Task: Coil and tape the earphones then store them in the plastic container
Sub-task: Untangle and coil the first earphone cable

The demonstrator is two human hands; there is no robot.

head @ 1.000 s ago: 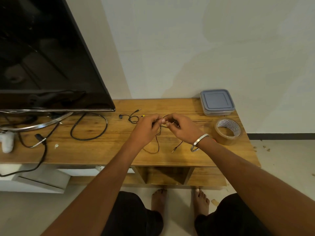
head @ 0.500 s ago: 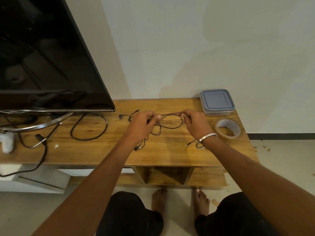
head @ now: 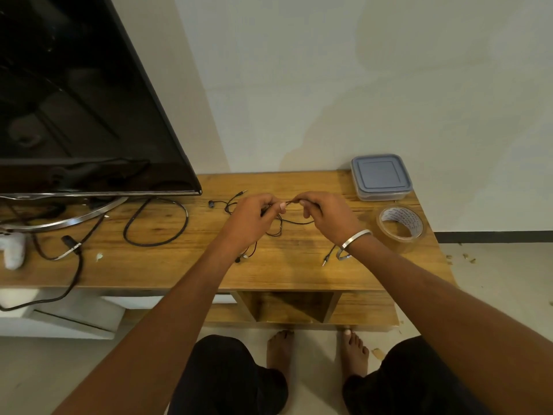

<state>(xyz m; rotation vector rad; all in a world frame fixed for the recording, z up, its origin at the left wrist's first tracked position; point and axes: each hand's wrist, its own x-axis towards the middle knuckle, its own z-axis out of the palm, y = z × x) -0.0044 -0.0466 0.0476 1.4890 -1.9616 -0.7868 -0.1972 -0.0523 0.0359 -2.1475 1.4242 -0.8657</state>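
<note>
While both hands pinch a thin black earphone cord (head: 294, 222) at centre, coiling is under way.
Left hand (head: 254, 218) and right hand (head: 326, 215) should keep loops even, plug (head: 325, 260) trailing free; glossy tape (head: 399, 227) at 3 o'clock, lidded grey box (head: 380, 176) at 2, on grained wood.

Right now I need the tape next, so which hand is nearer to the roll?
Right. The right hand is just left of the tape roll; the left hand sits farther left, beyond it.
</note>
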